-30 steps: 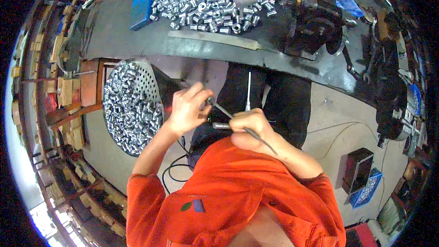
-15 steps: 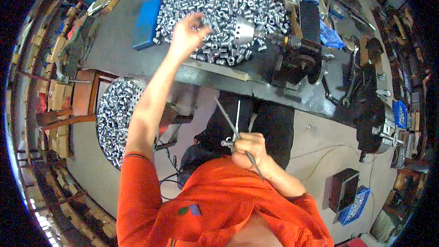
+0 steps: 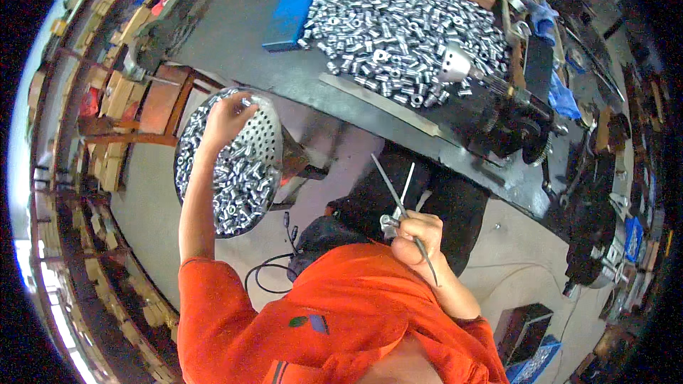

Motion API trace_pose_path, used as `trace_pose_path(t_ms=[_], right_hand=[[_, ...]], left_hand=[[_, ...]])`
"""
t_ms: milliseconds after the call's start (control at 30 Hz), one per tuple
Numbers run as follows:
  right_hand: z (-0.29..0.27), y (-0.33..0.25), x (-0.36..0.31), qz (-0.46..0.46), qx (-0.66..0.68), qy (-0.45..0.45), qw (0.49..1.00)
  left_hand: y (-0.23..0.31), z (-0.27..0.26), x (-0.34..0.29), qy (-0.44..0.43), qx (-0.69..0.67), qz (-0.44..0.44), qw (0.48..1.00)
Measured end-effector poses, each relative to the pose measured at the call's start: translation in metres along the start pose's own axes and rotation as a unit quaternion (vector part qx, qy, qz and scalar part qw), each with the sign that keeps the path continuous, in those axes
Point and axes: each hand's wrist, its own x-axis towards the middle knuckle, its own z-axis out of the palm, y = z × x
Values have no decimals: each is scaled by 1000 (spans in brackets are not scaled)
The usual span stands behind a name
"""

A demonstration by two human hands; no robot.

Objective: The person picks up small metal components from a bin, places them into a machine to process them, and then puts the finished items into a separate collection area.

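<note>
My left hand is over the far part of a round perforated metal bowl heaped with small shiny metal fittings. Its fingers are curled together, with a silvery bit at the tips that I cannot make out clearly. In front of my lap, my right hand is closed round a thin grey tapered rod, which slants out both sides of the fist. A single metal fitting sticks out by the thumb side. Beside it a thin pale rod points away from me.
A big pile of similar fittings covers the dark workbench, next to a blue box. A machine with a silver conical head stands at the pile's right. A wooden chair is beyond the bowl.
My left hand has moved from over the bench pile back and left to the bowl. My right hand keeps its hold on the rod and fitting. The view has shifted and turned.
</note>
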Motion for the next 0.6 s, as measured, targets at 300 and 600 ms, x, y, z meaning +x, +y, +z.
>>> trace_pose_path(t_ms=[300, 600], right_hand=[[2, -3, -2, 31, 15, -37, 999], [-3, -5, -4, 60, 22, -30, 998]], left_hand=[[-45, 46, -56, -86, 303, -64, 947], [6, 17, -58, -79, -102, 14, 992]])
